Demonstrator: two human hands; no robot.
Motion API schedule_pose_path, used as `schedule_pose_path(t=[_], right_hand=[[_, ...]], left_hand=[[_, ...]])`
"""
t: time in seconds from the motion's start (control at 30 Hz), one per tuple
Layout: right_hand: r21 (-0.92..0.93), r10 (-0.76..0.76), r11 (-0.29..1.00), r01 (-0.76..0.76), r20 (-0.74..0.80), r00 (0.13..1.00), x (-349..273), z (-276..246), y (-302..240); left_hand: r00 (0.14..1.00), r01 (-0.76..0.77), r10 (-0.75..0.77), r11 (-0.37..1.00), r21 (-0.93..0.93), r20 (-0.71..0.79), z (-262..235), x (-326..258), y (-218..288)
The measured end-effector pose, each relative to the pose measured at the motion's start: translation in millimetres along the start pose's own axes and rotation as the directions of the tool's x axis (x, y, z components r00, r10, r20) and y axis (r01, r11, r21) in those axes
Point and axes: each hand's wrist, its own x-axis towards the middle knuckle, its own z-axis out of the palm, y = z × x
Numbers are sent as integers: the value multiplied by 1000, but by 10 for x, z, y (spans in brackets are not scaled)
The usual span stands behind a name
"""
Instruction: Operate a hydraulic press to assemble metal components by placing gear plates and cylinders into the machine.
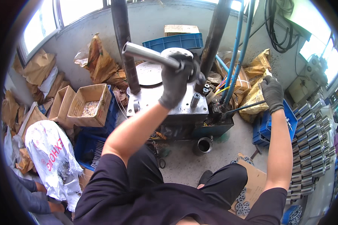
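Observation:
My left hand (pixel 178 80), in a dark grey glove, is shut on a long steel tube (pixel 144 53) held up over a press machine's steel bed (pixel 169 103). The tube slants up to the left, its open end toward the left column (pixel 124 41). My right hand (pixel 273 93), also gloved, grips the end of a thin dark lever (pixel 244 108) that runs left into the machine's side. A short metal sleeve (pixel 195 99) stands upright on the bed just right of my left wrist. A round steel plate (pixel 148 73) lies behind it.
Open cardboard boxes (pixel 88 105) and brown paper sacks (pixel 99 60) crowd the left. Blue crates (pixel 176 41) sit behind and to the right. Rows of steel cylinders (pixel 308 142) fill the right side. A metal cup (pixel 204 145) stands on the floor. Another person's hands (pixel 45 197) are at lower left.

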Motion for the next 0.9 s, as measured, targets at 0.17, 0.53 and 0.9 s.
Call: schedule_pose_path(t=[0.17, 0.53, 0.9], right_hand=[[112, -76, 990, 81, -45, 996, -326, -117, -93], [317, -207, 923, 218, -69, 976, -1747, -290, -35], [723, -254, 666, 184, -12, 967, -2497, 89, -1469]], left_hand=[[784, 562, -619, 671, -484, 54, -476, -987, 52], [239, 843, -956, 117, -526, 169, -1102, -978, -894], [192, 722, -981, 167, -671, -37, -1089, -1144, -1898]])
